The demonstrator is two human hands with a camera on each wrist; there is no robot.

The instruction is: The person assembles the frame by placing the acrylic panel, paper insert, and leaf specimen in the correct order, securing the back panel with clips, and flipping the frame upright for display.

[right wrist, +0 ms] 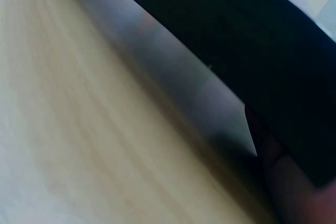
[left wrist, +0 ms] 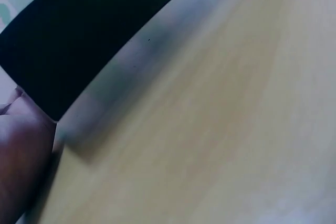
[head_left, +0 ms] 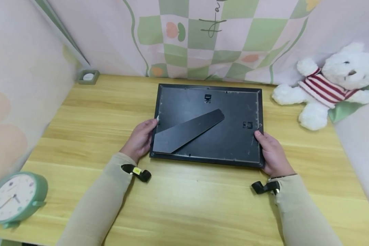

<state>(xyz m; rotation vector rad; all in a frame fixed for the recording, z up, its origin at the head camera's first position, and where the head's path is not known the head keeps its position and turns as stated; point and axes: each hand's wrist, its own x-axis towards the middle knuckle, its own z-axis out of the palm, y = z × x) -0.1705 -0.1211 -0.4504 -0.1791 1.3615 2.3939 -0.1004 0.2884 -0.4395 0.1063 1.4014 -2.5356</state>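
A black picture frame [head_left: 203, 136] shows its back, with a stand leg [head_left: 189, 131] lying slantwise across it and two small metal hangers. Its left side is gripped by my left hand [head_left: 139, 138], thumb on the rim and fingers beneath. My right hand [head_left: 273, 153] grips the opposite side the same way, thumb over the edge. In the left wrist view the frame [left wrist: 89, 40] is a dark slab beside the hand [left wrist: 23, 156]. The right wrist view has the frame's edge [right wrist: 226, 51] above the tabletop, and the fingers underneath are partly hidden in shadow.
The wooden table [head_left: 190, 201] runs back to a checked cloth [head_left: 203, 44]. A green alarm clock [head_left: 16, 198] stands at the front left. A small square holder [head_left: 88, 77] sits in the back left corner, and a white teddy bear [head_left: 332, 85] leans at the back right.
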